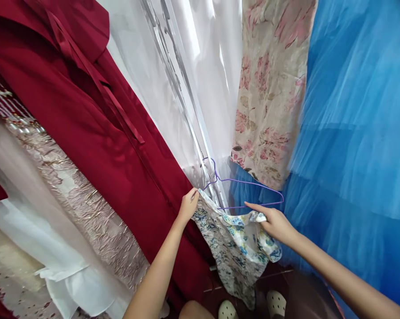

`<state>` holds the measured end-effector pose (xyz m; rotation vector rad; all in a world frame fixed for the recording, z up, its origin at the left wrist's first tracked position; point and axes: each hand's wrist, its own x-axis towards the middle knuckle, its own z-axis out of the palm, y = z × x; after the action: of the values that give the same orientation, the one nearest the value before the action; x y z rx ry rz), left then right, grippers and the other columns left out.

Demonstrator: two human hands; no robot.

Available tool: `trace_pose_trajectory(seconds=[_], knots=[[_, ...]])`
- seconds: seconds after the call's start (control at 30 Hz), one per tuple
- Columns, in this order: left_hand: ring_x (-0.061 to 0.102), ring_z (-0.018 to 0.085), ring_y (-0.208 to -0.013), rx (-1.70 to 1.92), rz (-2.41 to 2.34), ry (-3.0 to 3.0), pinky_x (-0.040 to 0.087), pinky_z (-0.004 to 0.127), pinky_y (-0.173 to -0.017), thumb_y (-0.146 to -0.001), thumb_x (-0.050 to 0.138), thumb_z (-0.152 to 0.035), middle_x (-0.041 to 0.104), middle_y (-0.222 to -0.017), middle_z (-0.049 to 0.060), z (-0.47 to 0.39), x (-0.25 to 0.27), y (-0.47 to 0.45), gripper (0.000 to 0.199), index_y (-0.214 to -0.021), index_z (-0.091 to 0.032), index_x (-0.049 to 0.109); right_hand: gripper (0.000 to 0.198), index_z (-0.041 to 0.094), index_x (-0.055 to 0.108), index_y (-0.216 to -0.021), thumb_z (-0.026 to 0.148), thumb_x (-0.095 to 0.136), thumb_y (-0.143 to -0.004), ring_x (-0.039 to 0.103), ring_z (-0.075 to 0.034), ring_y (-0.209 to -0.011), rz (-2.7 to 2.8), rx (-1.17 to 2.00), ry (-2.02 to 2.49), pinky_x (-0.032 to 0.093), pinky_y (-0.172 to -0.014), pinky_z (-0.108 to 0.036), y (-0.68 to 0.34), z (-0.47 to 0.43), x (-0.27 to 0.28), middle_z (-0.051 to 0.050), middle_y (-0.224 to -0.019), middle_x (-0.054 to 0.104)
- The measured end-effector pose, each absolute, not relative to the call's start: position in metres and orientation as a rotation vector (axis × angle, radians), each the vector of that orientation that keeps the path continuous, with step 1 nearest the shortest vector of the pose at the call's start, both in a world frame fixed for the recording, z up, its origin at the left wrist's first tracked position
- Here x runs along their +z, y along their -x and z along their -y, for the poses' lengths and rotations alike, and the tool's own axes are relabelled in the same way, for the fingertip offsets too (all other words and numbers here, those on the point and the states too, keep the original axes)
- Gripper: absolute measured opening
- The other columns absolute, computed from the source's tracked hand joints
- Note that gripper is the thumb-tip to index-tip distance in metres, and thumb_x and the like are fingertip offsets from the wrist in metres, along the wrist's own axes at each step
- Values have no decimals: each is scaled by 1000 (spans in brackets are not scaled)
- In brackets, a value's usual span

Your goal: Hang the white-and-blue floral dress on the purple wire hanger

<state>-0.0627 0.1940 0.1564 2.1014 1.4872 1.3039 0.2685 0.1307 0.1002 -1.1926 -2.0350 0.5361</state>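
Note:
A floral garment in white, blue and green hangs between my two hands, low in the middle of the view. My left hand pinches its upper left edge, next to a purple wire hanger. At the garment's upper right, my right hand grips the cloth, its index finger stretched out to the hanger's lower bar. The hanger's left end passes into or behind the garment near my left hand, while its right end is bare. Its hook stands upright by a pale metal frame; whether it hangs on anything I cannot tell.
A long dark red garment hangs on the left, beside a crinkled beige one. White cloth hangs behind the frame. To the right are a pink floral dress and blue layered tulle. Cream clogs show on the floor.

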Motion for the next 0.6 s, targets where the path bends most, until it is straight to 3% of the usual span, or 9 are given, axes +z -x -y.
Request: trace_pose_trajectory(seconds=[0.1, 0.2, 0.27, 0.33, 0.43, 0.53, 0.6], knots=[[43, 12, -66, 1373, -1594, -2093, 32, 21, -64, -94, 45, -40, 45, -67, -3, -182, 154, 63, 31, -73, -18, 52, 72, 32, 52, -141, 7, 45, -73, 72, -22, -84, 1865, 341, 1163, 52, -72, -29, -282, -121, 97, 0, -121, 72], [38, 11, -64, 1401, -1693, -2097, 28, 21, -62, -92, 49, -41, 39, -64, -4, -175, 153, 66, 34, -68, -18, 49, 64, 28, 50, -142, 14, 50, -80, 66, -18, -61, 1705, 169, 1239, 48, -59, -28, -297, -129, 109, -4, -112, 76], [37, 11, -63, 1398, -1723, -2109, 27, 21, -60, -91, 49, -42, 36, -63, -4, -175, 152, 68, 35, -65, -18, 46, 50, 28, 58, -135, 23, 51, -86, 65, -18, -60, 1676, 154, 1313, 46, -57, -28, -306, -145, 126, -4, -108, 77], [37, 11, -63, 1396, -1712, -2116, 27, 21, -60, -91, 49, -42, 36, -63, -4, -177, 151, 70, 36, -64, -18, 45, 31, 23, 74, -110, 35, 53, -90, 66, -22, -66, 1707, 258, 1320, 45, -57, -28, -314, -166, 145, -5, -96, 78], [37, 11, -63, 1420, -1669, -2097, 28, 21, -59, -91, 49, -42, 36, -63, -3, -182, 150, 72, 37, -63, -18, 43, 40, 14, 75, -75, 51, 62, -84, 65, -22, -60, 1788, 774, 1222, 45, -53, -27, -321, -190, 170, -5, -67, 74], [39, 12, -63, 1435, -1588, -2077, 31, 21, -59, -92, 45, -44, 37, -63, -3, -186, 150, 73, 39, -64, -18, 41, 41, 10, 74, -81, 50, 75, -73, 69, -23, -64, 1719, 1573, 998, 53, -60, -30, -317, -196, 179, -8, -74, 76], [42, 13, -64, 1425, -1534, -2063, 34, 21, -60, -93, 42, -46, 41, -64, -2, -189, 148, 71, 39, -66, -18, 43, 40, 10, 73, -86, 48, 78, -71, 71, -24, -71, 1567, 1863, 854, 57, -67, -32, -304, -193, 174, -10, -81, 77]])
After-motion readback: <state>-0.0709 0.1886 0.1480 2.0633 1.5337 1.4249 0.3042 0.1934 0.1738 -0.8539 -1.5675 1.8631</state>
